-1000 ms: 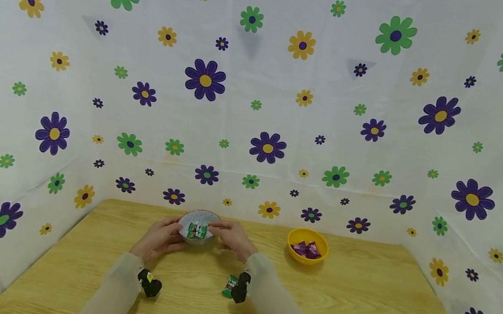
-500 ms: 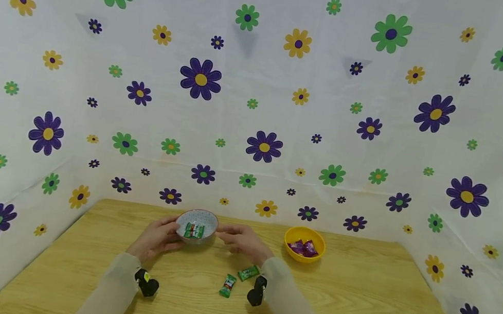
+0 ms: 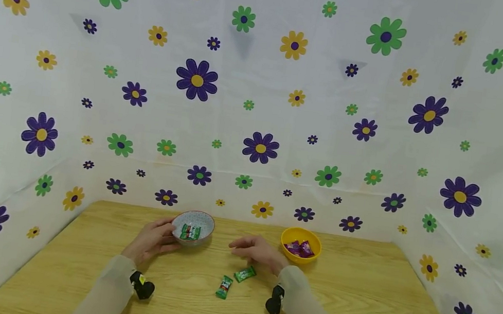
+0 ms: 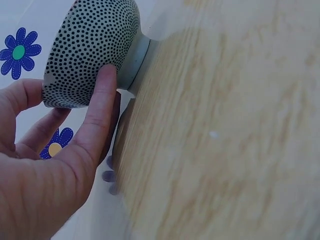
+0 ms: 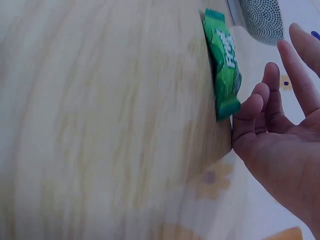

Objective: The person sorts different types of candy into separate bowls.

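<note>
My left hand (image 3: pixel 151 241) holds the left side of a small speckled bowl (image 3: pixel 206 230). In the left wrist view, fingers and thumb (image 4: pixel 102 100) touch the dotted outer wall of that bowl (image 4: pixel 95 45), which stands on its foot. Green wrapped candies (image 3: pixel 190 232) lie inside it. My right hand (image 3: pixel 261 254) is apart from the bowl, over the table, fingers loosely bent around nothing. Just below it lies a green wrapped candy (image 3: pixel 245 274), large in the right wrist view as a green wrapper (image 5: pixel 223 65). A second green candy (image 3: pixel 224 287) lies nearer me.
A yellow bowl (image 3: pixel 284 251) with purple wrapped candies (image 3: pixel 300 248) stands beyond my right hand. The wooden table (image 3: pixel 371 295) ends at a white flowered cloth (image 3: pixel 255 121) that rises behind and on both sides.
My right hand has drawn back from the bowl toward the right, fingers holding nothing. The two green candies on the table have come into fuller view. My left hand has stayed at the bowl.
</note>
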Motion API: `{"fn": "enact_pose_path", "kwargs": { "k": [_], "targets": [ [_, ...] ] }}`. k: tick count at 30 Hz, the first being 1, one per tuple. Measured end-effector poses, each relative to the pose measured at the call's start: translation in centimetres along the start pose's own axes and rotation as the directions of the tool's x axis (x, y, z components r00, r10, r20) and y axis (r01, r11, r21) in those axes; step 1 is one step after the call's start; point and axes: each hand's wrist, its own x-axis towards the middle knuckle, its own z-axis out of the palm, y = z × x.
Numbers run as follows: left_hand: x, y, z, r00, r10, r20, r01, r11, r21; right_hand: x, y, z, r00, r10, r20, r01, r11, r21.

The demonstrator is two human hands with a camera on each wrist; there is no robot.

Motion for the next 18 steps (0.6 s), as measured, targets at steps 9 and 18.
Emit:
{"fn": "enact_pose_path", "kwargs": {
  "k": [9,18],
  "targets": [
    [0.3,0.1,-0.2,1.0,-0.007,0.009,0.007,1.0,-0.005,-1.0,0.9,-1.7,0.999,0.034,0.04,-0.031,0.997,-0.069],
    [-0.3,0.5,-0.3,1.0,-0.005,0.026,0.005,1.0,-0.002,-1.4,1.8,-2.1,0.997,0.017,0.071,-0.009,0.993,-0.117]
  ]
}}
